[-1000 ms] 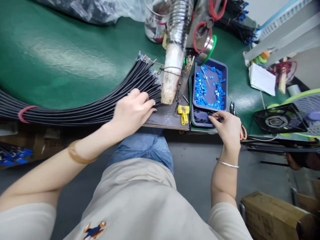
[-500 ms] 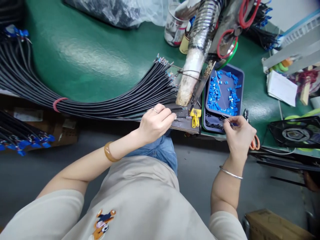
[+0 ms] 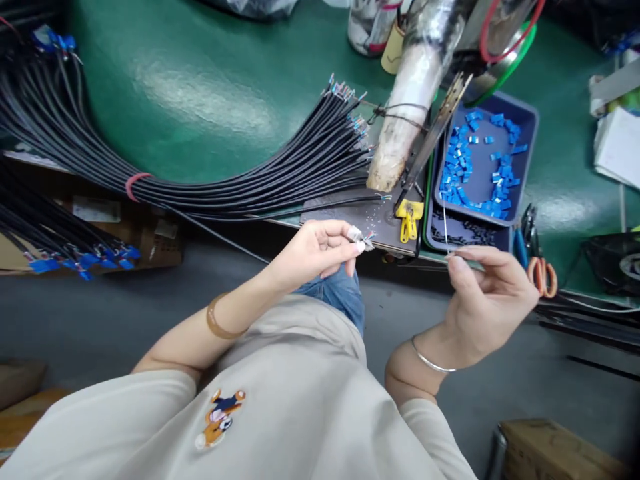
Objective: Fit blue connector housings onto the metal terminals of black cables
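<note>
My left hand [image 3: 320, 250] is closed in a pinch on the stripped end of a single black cable [image 3: 363, 239], held just off the bench edge above my lap. Closed too, my right hand [image 3: 487, 293] pinches a thin silvery wire [image 3: 445, 223] that rises toward the blue tray [image 3: 525, 120] of small blue parts [image 3: 457, 173]. A thick bundle of black cables [image 3: 250, 180], tied with a red band [image 3: 134, 185], fans out on the green bench [image 3: 200, 87] with its ends beside a taped, tube-shaped fixture [image 3: 403, 130].
A dark work plate [image 3: 345, 210] with a yellow clip [image 3: 409, 220] sits at the bench edge. Orange-handled scissors [image 3: 544, 275] and blue pliers [image 3: 523, 237] lie right of the tray. Cables with blue terminals [image 3: 80, 257] hang at the left. A cardboard box [image 3: 555, 450] stands on the floor.
My left hand drew one cable out of the bundle and pulled its end off the plate toward me. My right hand left the tray and came back pinching the thin wire.
</note>
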The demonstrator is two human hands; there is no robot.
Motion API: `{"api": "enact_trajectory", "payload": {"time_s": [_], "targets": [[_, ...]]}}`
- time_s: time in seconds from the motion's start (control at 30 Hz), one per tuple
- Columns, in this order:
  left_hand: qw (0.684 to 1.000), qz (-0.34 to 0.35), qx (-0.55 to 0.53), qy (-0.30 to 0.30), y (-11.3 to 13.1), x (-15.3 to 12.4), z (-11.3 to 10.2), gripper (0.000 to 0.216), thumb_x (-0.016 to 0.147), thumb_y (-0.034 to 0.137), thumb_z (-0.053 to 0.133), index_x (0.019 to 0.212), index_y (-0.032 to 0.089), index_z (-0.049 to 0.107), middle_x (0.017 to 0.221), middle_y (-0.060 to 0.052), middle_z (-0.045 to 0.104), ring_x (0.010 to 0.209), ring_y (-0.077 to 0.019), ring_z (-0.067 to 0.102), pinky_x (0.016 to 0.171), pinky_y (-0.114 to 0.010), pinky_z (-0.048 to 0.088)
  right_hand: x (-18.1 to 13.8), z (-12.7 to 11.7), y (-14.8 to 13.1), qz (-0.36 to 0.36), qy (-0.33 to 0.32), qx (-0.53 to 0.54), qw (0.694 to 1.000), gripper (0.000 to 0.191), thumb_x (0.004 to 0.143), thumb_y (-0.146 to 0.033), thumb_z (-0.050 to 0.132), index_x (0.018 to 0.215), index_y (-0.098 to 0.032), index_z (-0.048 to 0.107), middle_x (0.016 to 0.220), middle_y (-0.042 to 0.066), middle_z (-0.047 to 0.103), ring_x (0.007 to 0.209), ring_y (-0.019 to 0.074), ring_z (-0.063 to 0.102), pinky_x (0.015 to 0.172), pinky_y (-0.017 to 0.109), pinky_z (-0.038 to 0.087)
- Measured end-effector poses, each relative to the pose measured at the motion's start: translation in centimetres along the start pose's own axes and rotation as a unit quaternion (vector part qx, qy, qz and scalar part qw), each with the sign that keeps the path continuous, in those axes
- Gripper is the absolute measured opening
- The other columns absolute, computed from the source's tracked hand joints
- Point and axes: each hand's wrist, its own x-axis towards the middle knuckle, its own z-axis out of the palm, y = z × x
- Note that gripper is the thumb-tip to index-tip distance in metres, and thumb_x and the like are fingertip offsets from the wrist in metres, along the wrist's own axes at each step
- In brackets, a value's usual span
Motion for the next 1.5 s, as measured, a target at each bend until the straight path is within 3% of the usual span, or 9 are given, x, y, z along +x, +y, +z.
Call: {"api": "enact_trajectory", "payload": {"time_s": [0.1,0.23,0.37,0.47,0.6,0.73,0.83,1.3,1.5], "targets": [[0.999,0.026,-0.005,0.031,-1.1,0.7,0.2,0.018,0.082,0.027,0.069,0.083,0.013,0.057,0.058,0.0,0.066,0.037,0.0001,0.038,0.038,-0.013,0.026,-1.4,1.6,-0.6,0.016,-0.057,0.016,0.998,0.009,0.07,-0.015,0.075,0.075,-0.021,0.07,0.074,-0.001,0.066,0.054,0.0061,0.052,0.043,0.021,0.032],[0.998,0.049,-0.005,0.048,-0.9,1.4,0.5,0.022,0.073,0.022,0.077,0.079,0.013,0.059,0.058,0.002,0.065,0.045,-0.0025,0.051,0.045,-0.013,0.038,-1.7,2.4,-0.3,0.033,-0.032,-0.079,0.996,0.005,0.078,-0.021,0.07,0.082,-0.021,0.07,0.076,-0.002,0.064,0.045,0.0022,0.035,0.043,0.023,0.024],[0.996,0.068,0.023,0.045,-0.6,1.9,0.6,0.021,0.068,0.022,0.08,0.077,0.011,0.063,0.061,0.001,0.065,0.053,-0.0045,0.057,0.052,-0.014,0.045,0.4,0.1,1.6,-0.012,0.066,-0.243,0.968,0.012,0.082,-0.027,0.069,0.09,-0.019,0.072,0.081,0.002,0.065,0.047,0.0049,0.035,0.048,0.027,0.027],[0.993,0.078,0.068,0.048,-0.6,2.1,0.5,0.016,0.072,0.023,0.075,0.073,0.011,0.064,0.059,0.001,0.062,0.053,-0.0053,0.055,0.052,-0.016,0.044,1.8,-1.6,2.7,-0.05,0.044,-0.326,0.943,0.016,0.085,-0.029,0.067,0.097,-0.021,0.074,0.085,0.006,0.067,0.064,0.0139,0.05,0.064,0.031,0.037],[0.986,0.092,0.13,0.045,-0.6,2.2,0.5,0.021,0.078,0.025,0.067,0.063,0.012,0.061,0.052,0.002,0.052,0.048,-0.0042,0.044,0.047,-0.017,0.036,0.4,-0.2,2.1,-0.025,0.064,-0.222,0.973,0.021,0.089,-0.036,0.062,0.094,-0.02,0.074,0.082,0.007,0.068,0.072,0.0176,0.06,0.064,0.031,0.042],[0.966,0.162,0.192,0.065,-1.2,2.0,0.7,0.019,0.082,0.026,0.066,0.07,0.012,0.062,0.064,0.0,0.056,0.058,-0.0055,0.047,0.054,-0.018,0.039,-2.3,3.2,0.6,0.056,-0.094,-0.049,0.993,0.012,0.083,-0.031,0.069,0.086,-0.021,0.074,0.078,0.001,0.067,0.058,0.0083,0.054,0.051,0.024,0.036],[0.926,0.244,0.272,0.099,-1.8,1.7,0.8,0.014,0.083,0.023,0.066,0.073,0.013,0.062,0.067,0.0,0.057,0.059,-0.006,0.046,0.055,-0.019,0.038,-3.2,4.6,0.5,0.091,-0.114,0.003,0.989,0.01,0.079,-0.029,0.071,0.084,-0.021,0.073,0.079,-0.001,0.066,0.048,0.0025,0.04,0.043,0.021,0.028],[0.812,0.406,0.394,0.144,-2.7,1.3,1.2,0.004,0.084,0.012,0.064,0.08,0.013,0.064,0.062,0.002,0.054,0.054,-0.0054,0.04,0.053,-0.019,0.035,-3.1,5.0,0.4,0.119,-0.102,0.028,0.987,0.007,0.077,-0.026,0.069,0.077,-0.019,0.07,0.069,-0.003,0.061,0.047,0.0017,0.033,0.042,0.019,0.025],[0.812,0.393,0.395,0.176,-3.4,0.9,1.8,0.004,0.085,0.014,0.06,0.083,0.015,0.063,0.062,0.002,0.055,0.052,-0.0062,0.04,0.054,-0.021,0.036,-3.6,5.6,0.6,0.106,-0.09,0.012,0.99,0.009,0.078,-0.029,0.068,0.074,-0.02,0.067,0.06,-0.006,0.054,0.046,0.0037,0.034,0.043,0.02,0.027]]}}
